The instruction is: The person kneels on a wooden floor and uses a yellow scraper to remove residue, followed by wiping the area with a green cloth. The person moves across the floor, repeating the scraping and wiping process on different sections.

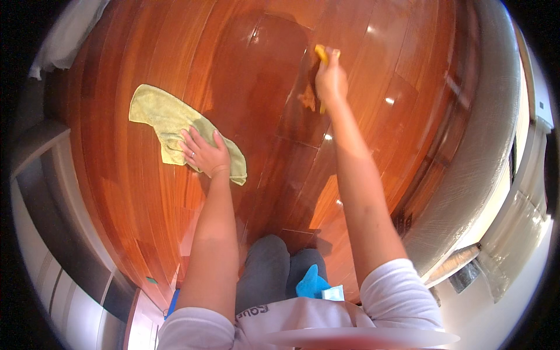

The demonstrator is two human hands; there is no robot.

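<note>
My left hand [208, 155] lies flat on a yellow microfibre cloth [159, 107], its fingers spread, with a ring on one of them. The cloth is partly rumpled and rests on a glossy reddish-brown wood plank floor [245, 144]. Further up and to the right, my right hand [332, 83] grips a yellow tool [321, 54] low over the planks. One end of it sticks out above my fist and a bit of yellow shows below. Its kind cannot be told, as my hand hides most of it and is slightly blurred. An orange-brown patch shows beside that hand.
A long curved-looking piece wrapped in clear plastic [485, 144] runs along the right. Dark and pale furniture [48, 210] stands at the left. White sheeting [74, 35] hangs at the upper left. A blue cloth [311, 282] and a white packet [333, 293] show at my lap.
</note>
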